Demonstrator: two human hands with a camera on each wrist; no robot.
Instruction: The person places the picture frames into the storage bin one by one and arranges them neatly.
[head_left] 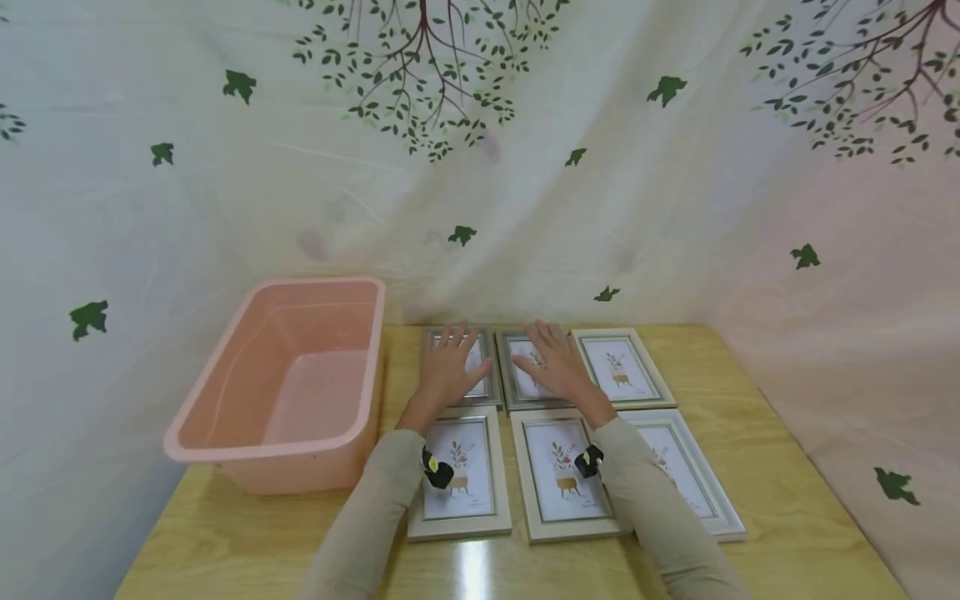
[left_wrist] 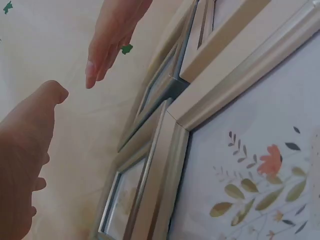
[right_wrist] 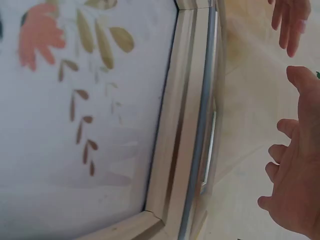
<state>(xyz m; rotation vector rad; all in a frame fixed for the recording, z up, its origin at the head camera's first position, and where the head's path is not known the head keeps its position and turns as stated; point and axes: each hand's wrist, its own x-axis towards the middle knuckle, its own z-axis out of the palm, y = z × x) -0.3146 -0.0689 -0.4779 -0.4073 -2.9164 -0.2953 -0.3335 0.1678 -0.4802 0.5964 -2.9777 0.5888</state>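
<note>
Several picture frames lie face up in two rows, each with a print of a potted plant. My left hand, fingers spread, is over the back-left grey frame. Beside it my right hand spreads over the middle grey frame. Both wrist views show the hands raised above the frames, with nothing held. Under my left forearm is a cream frame; under the right are another cream frame and a white frame, partly covered by the sleeve. A cream frame lies at the back right.
A pink plastic tub with nothing in it stands on the left of the wooden table. Behind the table hangs a pale curtain printed with leaves and branches. Each wrist carries a small black camera.
</note>
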